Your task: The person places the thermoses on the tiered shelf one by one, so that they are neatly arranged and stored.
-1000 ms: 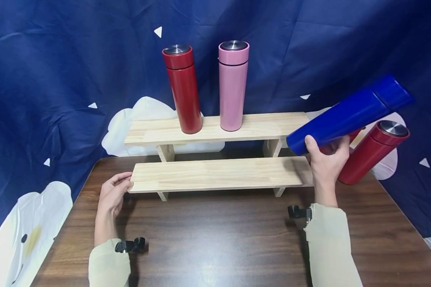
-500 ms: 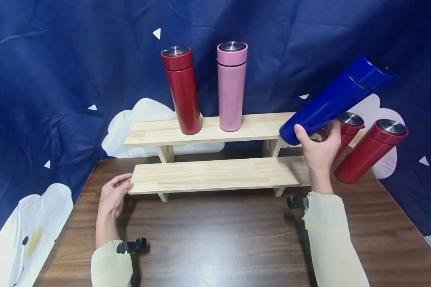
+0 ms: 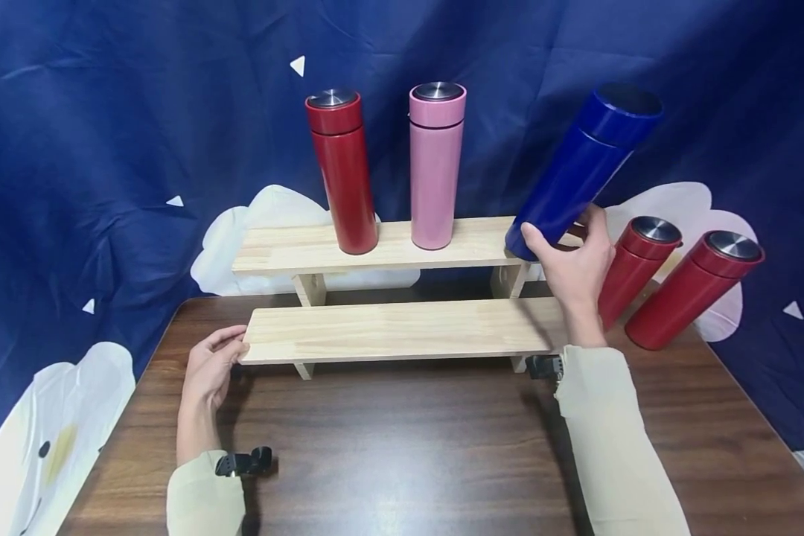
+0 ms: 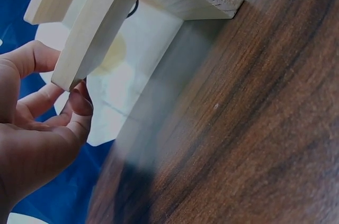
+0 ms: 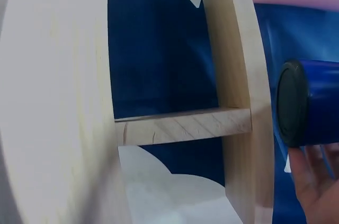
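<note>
Right hand (image 3: 578,272) gripping blue bottle (image 3: 576,175) (tilted), left hand (image 3: 208,370) pinching wooden shelf (image 3: 402,329)

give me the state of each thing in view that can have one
Blue bottle, tilted, capped
Pink bottle, upright on upper shelf, capped
Left red bottle, upright on upper shelf, capped
Middle red bottle, standing, capped
Rightmost red bottle, standing, capped
Left hand, pinching end of lower shelf
Right hand, curled round blue bottle

Blue cloth (image 3: 107,134) behind a table (image 3: 388,439) suggests a staged set-up.
</note>
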